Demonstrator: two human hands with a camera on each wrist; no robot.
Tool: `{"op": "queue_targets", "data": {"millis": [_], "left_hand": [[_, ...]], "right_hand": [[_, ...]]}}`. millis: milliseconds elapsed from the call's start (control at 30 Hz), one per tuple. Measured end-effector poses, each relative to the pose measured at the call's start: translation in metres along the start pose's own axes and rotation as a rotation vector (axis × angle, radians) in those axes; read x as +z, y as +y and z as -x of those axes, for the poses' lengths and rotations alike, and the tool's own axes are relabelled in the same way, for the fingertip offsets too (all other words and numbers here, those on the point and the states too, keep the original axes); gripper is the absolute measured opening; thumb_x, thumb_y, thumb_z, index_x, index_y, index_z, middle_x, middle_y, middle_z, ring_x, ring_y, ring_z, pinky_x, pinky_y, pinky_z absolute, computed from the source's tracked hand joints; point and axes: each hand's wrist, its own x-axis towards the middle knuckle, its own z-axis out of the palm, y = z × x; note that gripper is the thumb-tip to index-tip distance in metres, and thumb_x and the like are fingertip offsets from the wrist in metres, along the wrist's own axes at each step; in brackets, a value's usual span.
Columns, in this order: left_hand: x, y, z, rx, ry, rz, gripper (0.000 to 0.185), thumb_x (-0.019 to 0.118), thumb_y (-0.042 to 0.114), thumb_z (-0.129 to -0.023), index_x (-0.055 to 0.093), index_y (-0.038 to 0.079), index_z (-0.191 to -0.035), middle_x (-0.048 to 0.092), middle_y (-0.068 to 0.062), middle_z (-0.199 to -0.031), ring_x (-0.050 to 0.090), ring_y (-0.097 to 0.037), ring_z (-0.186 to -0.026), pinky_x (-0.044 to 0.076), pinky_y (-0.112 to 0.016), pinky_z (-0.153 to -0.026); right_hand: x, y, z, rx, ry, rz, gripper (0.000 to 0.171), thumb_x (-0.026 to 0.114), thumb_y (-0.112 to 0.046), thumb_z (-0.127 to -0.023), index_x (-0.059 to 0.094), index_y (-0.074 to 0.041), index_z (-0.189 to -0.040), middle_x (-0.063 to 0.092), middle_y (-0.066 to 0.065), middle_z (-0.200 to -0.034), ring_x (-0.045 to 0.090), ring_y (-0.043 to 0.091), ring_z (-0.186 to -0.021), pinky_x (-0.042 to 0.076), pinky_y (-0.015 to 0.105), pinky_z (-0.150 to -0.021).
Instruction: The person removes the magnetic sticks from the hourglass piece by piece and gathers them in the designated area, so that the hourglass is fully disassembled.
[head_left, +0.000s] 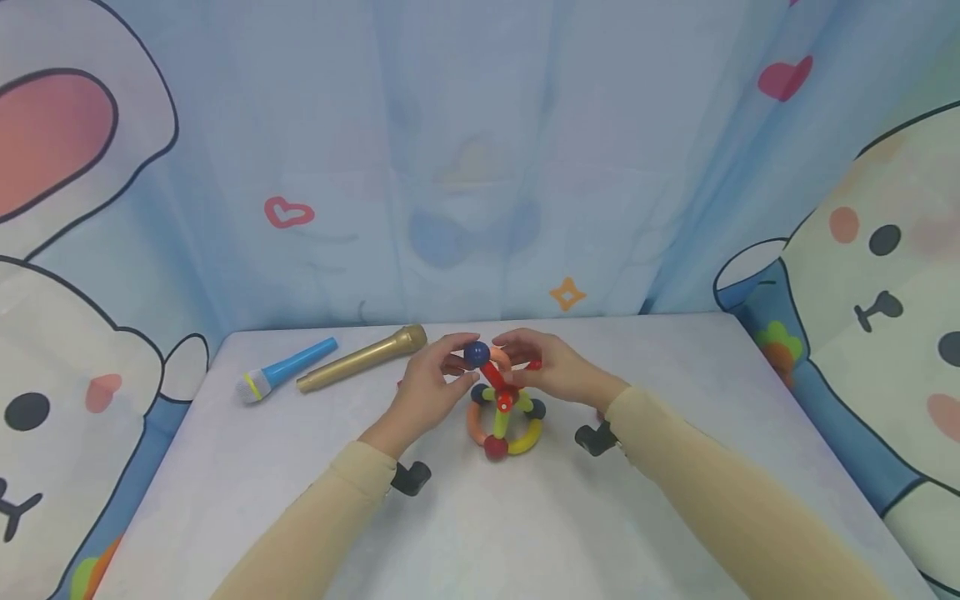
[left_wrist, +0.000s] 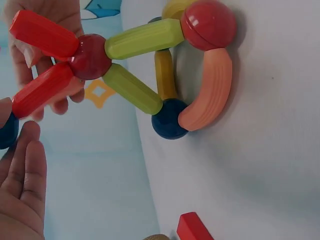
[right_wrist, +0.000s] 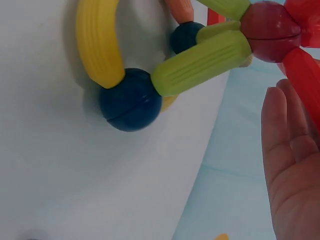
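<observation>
A toy of magnetic sticks and balls (head_left: 501,425) stands on the white table. Its base is a ring of curved yellow and orange sticks joined by blue and red balls. Green sticks (left_wrist: 145,40) lean up to a red ball (left_wrist: 90,56), from which red sticks (left_wrist: 44,34) spread outward. My left hand (head_left: 431,383) holds a blue ball (head_left: 476,354) at a red stick's end, between thumb and fingers. Opposite it, my right hand (head_left: 551,364) pinches a curved orange stick (head_left: 500,358) beside that ball; its grip is partly hidden.
A gold microphone (head_left: 363,358) and a blue toy microphone (head_left: 288,371) lie at the table's back left. Behind my left hand is a loose red stick (left_wrist: 194,227). A printed blue curtain (head_left: 465,167) hangs behind the table's back edge.
</observation>
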Motion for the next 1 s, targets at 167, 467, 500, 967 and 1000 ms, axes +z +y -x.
{"op": "queue_targets", "data": {"millis": [167, 467, 500, 967, 1000], "left_hand": [[0.003, 0.000, 0.000, -0.061, -0.042, 0.031, 0.058, 0.072, -0.001, -0.089, 0.054, 0.017, -0.141, 0.064, -0.003, -0.120, 0.066, -0.015, -0.098, 0.054, -0.028, -0.086], [0.006, 0.000, -0.001, -0.125, -0.062, 0.101, 0.060, 0.072, -0.001, -0.089, 0.052, 0.019, -0.142, 0.064, -0.004, -0.121, 0.066, -0.015, -0.099, 0.055, -0.028, -0.085], [0.006, 0.000, -0.001, -0.132, -0.063, 0.104, 0.060, 0.072, -0.001, -0.089, 0.052, 0.019, -0.142, 0.064, -0.004, -0.122, 0.067, -0.014, -0.098, 0.054, -0.028, -0.085], [0.007, -0.004, -0.001, -0.125, -0.063, 0.161, 0.059, 0.071, -0.005, -0.089, 0.053, 0.018, -0.140, 0.062, -0.007, -0.126, 0.067, -0.018, -0.092, 0.056, -0.031, -0.084], [0.007, -0.004, 0.000, -0.125, -0.056, 0.166, 0.059, 0.071, -0.006, -0.088, 0.054, 0.018, -0.140, 0.062, -0.008, -0.126, 0.068, -0.018, -0.092, 0.056, -0.031, -0.083]], "right_hand": [[0.004, 0.003, 0.009, 0.085, 0.023, -0.063, 0.055, 0.070, -0.007, -0.092, 0.051, -0.019, -0.142, 0.059, -0.002, -0.132, 0.058, 0.022, -0.120, 0.053, 0.042, -0.092], [0.015, 0.010, 0.019, 0.036, 0.085, -0.011, 0.057, 0.069, -0.003, -0.091, 0.049, -0.013, -0.143, 0.058, 0.006, -0.130, 0.062, 0.025, -0.108, 0.056, 0.037, -0.083], [0.016, 0.010, 0.019, 0.037, 0.094, -0.013, 0.058, 0.069, -0.003, -0.091, 0.047, -0.013, -0.144, 0.058, 0.007, -0.131, 0.063, 0.025, -0.108, 0.056, 0.038, -0.084], [0.027, 0.013, 0.021, 0.172, 0.160, -0.171, 0.070, 0.067, -0.005, -0.093, 0.032, -0.013, -0.153, 0.064, 0.012, -0.126, 0.065, 0.029, -0.109, 0.054, 0.043, -0.088], [0.026, 0.013, 0.021, 0.169, 0.150, -0.178, 0.070, 0.067, -0.005, -0.093, 0.031, -0.014, -0.153, 0.064, 0.012, -0.126, 0.065, 0.029, -0.110, 0.054, 0.043, -0.089]]}}
